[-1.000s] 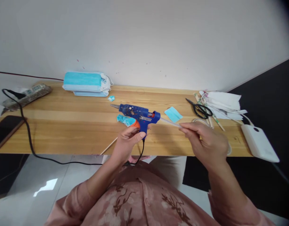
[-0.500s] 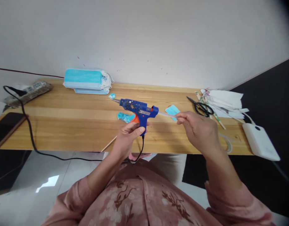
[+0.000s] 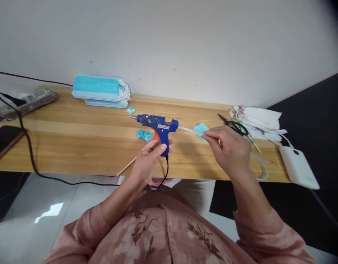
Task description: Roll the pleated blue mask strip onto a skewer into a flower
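My left hand is closed round the handle of a blue hot glue gun, whose nozzle points left and whose small red light is lit. A clear glue stick stretches out from the back of the gun. Its far end is pinched between the thumb and fingers of my right hand. Behind the stick a flat blue piece of fabric lies on the table. Crumpled blue fabric sits by the gun's orange trigger, and a small blue scrap is beyond the nozzle.
A stack of face masks stands against the wall on the wooden table. On the left are a power strip and a dark phone. Black scissors, papers and a white power bank lie right.
The glue gun has shifted slightly left, and more of the clear stick shows between it and my right hand. Both hands keep their grip. The whole view has moved a little.
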Demonstrator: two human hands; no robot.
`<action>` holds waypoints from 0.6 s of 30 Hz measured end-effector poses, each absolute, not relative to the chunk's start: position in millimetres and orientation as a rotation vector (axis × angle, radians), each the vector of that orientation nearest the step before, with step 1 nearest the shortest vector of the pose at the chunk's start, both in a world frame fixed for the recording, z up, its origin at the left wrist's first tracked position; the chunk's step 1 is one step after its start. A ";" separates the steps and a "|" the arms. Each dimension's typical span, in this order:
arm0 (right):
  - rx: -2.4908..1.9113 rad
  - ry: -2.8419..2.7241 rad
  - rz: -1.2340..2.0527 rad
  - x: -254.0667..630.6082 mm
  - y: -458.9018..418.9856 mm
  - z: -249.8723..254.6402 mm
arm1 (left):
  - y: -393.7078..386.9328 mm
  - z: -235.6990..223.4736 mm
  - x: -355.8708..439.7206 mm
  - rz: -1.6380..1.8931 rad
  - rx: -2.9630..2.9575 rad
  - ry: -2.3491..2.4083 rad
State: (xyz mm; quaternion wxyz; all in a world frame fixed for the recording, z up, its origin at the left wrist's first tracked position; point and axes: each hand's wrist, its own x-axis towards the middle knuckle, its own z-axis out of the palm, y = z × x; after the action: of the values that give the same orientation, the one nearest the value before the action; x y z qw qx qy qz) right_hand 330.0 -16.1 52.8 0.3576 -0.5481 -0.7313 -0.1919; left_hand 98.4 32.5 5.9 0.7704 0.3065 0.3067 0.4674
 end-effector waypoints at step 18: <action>-1.446 -1.555 0.493 274.8 -34.1 35.0 | 31.0 7.9 106.3 0.975 0.595 0.527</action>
State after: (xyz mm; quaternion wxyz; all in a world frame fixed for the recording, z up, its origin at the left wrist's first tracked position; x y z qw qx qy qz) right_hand 274.8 -34.1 35.0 0.4625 -0.5882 -0.6324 0.2006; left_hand 106.3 31.0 7.9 0.8086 0.2782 0.2467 0.4561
